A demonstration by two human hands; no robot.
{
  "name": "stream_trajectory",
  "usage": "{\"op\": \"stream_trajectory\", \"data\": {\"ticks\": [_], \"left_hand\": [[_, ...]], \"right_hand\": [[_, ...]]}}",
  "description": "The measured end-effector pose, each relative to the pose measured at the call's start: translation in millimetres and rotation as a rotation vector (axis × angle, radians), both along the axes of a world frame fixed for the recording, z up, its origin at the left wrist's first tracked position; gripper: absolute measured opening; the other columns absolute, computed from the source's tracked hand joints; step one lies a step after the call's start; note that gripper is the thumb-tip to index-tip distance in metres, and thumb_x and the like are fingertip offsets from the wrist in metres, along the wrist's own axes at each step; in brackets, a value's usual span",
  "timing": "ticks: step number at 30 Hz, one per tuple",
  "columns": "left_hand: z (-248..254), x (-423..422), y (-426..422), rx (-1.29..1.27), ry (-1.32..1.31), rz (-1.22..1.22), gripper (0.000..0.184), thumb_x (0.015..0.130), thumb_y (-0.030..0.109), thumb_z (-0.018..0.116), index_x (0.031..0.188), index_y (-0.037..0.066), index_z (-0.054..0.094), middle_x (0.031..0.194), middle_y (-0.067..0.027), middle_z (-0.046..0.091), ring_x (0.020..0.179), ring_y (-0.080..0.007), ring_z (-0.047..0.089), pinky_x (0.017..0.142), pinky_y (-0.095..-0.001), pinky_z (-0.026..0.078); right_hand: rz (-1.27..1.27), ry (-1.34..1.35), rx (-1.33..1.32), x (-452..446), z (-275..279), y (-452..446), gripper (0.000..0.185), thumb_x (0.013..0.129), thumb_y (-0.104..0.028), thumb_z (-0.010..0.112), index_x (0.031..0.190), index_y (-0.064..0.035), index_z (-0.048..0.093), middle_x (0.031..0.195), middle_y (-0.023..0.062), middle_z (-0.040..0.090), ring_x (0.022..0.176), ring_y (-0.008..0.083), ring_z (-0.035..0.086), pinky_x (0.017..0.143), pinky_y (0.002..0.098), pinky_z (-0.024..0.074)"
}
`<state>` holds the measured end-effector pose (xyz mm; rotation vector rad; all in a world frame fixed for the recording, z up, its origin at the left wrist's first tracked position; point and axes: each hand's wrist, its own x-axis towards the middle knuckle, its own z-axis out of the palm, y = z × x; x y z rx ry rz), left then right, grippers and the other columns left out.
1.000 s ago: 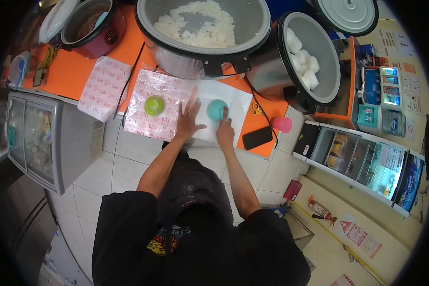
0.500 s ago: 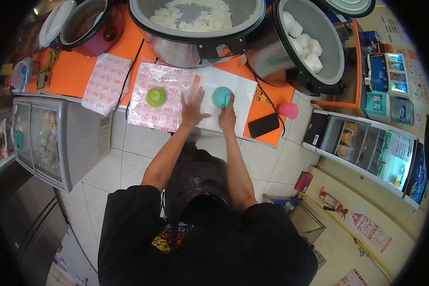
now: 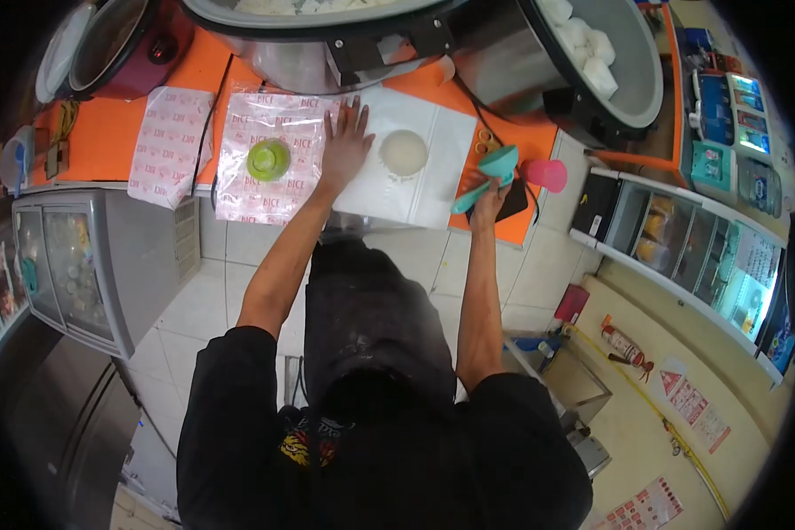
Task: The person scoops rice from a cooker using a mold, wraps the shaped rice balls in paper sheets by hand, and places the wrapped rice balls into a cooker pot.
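A round white mound of rice (image 3: 404,154) sits on a white sheet (image 3: 442,163) on the orange table. My left hand (image 3: 346,152) lies flat with fingers spread, across the edge between this sheet and a pink-printed wrapping sheet (image 3: 243,199). On the printed sheet stands a lime-green cup-like thing (image 3: 268,160). To the right of the mound, my right hand (image 3: 488,205) is closed round a teal rice scoop (image 3: 498,162), held over a black phone (image 3: 512,203) that it partly covers.
A large cooker (image 3: 283,57) and a tilted pot with white blocks (image 3: 503,75) line the table's back. A red cooker (image 3: 155,44) and a folded printed sheet (image 3: 170,146) stand left. A pink cup (image 3: 545,175) and orange scissors (image 3: 486,141) lie right.
My right hand has lifted the teal scoop off the white sheet and moved it right, uncovering the rice mound. My left hand stays flat on the sheets. The head view has shifted slightly.
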<state>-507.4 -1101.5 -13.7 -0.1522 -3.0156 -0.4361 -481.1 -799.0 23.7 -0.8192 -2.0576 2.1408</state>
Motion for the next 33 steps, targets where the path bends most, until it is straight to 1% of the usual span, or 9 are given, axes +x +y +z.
{"op": "stream_trajectory", "data": {"ticks": [2,3,6,9,15,21,24,25,33], "left_hand": [[-0.2,1.4,-0.8,0.022,0.023,-0.016,0.056,0.096,0.034,0.048,0.145,0.010,0.036,0.157,-0.0142,0.016,0.146,-0.0339,0.013,0.114,-0.0589,0.011],[0.2,-0.9,-0.8,0.034,0.043,-0.021,0.055,0.096,0.033,0.048,0.145,0.010,0.038,0.157,-0.0143,0.016,0.146,-0.0341,0.013,0.114,-0.0590,0.012],[4.0,-2.0,1.0,0.073,0.022,-0.050,0.050,0.094,0.026,0.052,0.141,0.013,0.045,0.157,-0.0151,0.016,0.146,-0.0340,0.012,0.114,-0.0592,0.011],[8.8,-2.8,4.1,0.072,-0.012,-0.048,0.048,0.088,0.015,0.054,0.136,0.013,0.052,0.157,-0.0172,0.015,0.147,-0.0332,0.008,0.115,-0.0589,0.010],[14.2,-1.7,4.2,0.278,-0.026,-0.047,0.043,0.080,0.007,0.058,0.121,0.019,0.066,0.156,-0.0176,0.019,0.146,-0.0345,0.013,0.117,-0.0559,0.010],[16.9,-3.4,8.1,0.481,-0.041,-0.054,0.034,0.077,0.000,0.057,0.100,0.018,0.075,0.148,-0.0139,0.039,0.142,-0.0317,0.026,0.118,-0.0469,0.017],[16.6,-4.6,13.5,0.837,-0.138,0.053,0.043,0.080,-0.009,0.049,0.103,0.017,0.075,0.148,-0.0137,0.040,0.141,-0.0313,0.029,0.116,-0.0431,0.026],[26.0,-6.4,14.6,0.925,-0.144,0.092,0.041,0.081,-0.009,0.049,0.102,0.015,0.075,0.145,-0.0146,0.044,0.134,-0.0305,0.042,0.107,-0.0381,0.041],[44.6,-21.5,13.5,1.367,-0.284,0.247,0.045,0.081,-0.011,0.062,0.124,0.003,0.056,0.123,-0.0115,0.063,0.102,-0.0164,0.065,0.085,-0.0260,0.053]], "right_hand": [[-0.006,-0.012,0.231,-1.9,-7.5,-6.8,0.047,0.104,-0.026,0.036,0.145,-0.0091,0.020,0.101,0.0127,0.056,0.062,0.0194,0.060,0.057,0.0336,0.0526],[0.020,-0.093,0.289,0.2,4.2,-11.1,0.050,0.102,-0.022,0.040,0.145,-0.0035,0.021,0.112,0.0154,0.050,0.085,0.0229,0.062,0.074,0.0372,0.0521],[0.018,-0.103,0.589,10.3,-9.6,-12.4,0.060,0.097,-0.015,0.049,0.145,0.0022,0.019,0.118,0.0192,0.046,0.111,0.0295,0.052,0.090,0.0432,0.0442],[-0.050,0.069,1.009,23.7,7.1,-38.6,0.069,0.090,-0.009,0.057,0.144,0.0064,0.017,0.119,0.0225,0.044,0.118,0.0351,0.043,0.096,0.0467,0.0367],[0.089,0.056,1.154,26.3,-3.0,-38.9,0.052,0.086,-0.005,0.058,0.134,0.0011,0.039,0.116,0.0232,0.045,0.107,0.0369,0.046,0.088,0.0467,0.0387],[0.124,0.093,1.056,3.6,11.1,-24.0,0.038,0.085,-0.003,0.056,0.122,0.0008,0.051,0.114,0.0203,0.047,0.105,0.0359,0.047,0.087,0.0486,0.0370],[0.018,0.252,1.185,8.5,17.8,-33.7,0.036,0.084,-0.002,0.056,0.120,0.0004,0.053,0.111,0.0187,0.049,0.105,0.0355,0.048,0.088,0.0486,0.0364],[-0.001,0.256,1.177,9.3,23.7,-43.6,0.033,0.083,-0.001,0.056,0.116,-0.0003,0.056,0.110,0.0171,0.052,0.107,0.0347,0.048,0.091,0.0476,0.0358],[0.686,0.529,0.867,-83.4,49.0,-109.6,0.035,0.081,-0.003,0.064,0.115,-0.0037,0.058,0.118,0.0163,0.057,0.112,0.0334,0.052,0.096,0.0425,0.0379]]}}
